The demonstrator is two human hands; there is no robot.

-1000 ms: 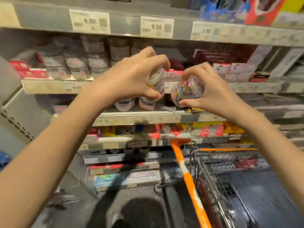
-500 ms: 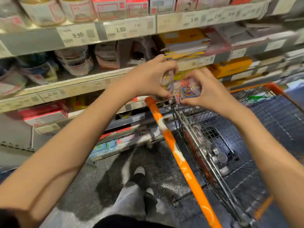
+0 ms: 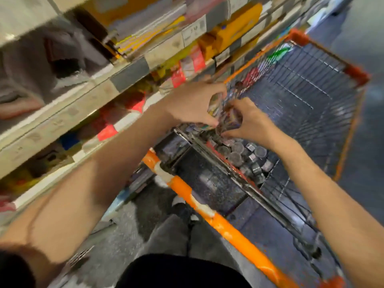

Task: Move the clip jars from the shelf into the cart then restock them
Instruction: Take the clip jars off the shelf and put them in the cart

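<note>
Two clear plastic clip jars (image 3: 226,119), gripped by left hand (image 3: 195,104) and right hand (image 3: 247,119), have been lowered from shelf height over the orange-rimmed wire cart (image 3: 351,71), release pending.

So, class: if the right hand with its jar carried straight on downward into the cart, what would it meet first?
Probably the jars already lying in the cart, just below the right hand and the jar it holds. The picture is blurred, so depth is uncertain.

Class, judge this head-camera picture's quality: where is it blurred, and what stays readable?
Head view: motion blur smears the shelf goods and the small clear clip jars in both hands; the orange cart handle and grey jar lids in the cart stay fairly readable; wide-angle bending tilts the shelves.
</note>
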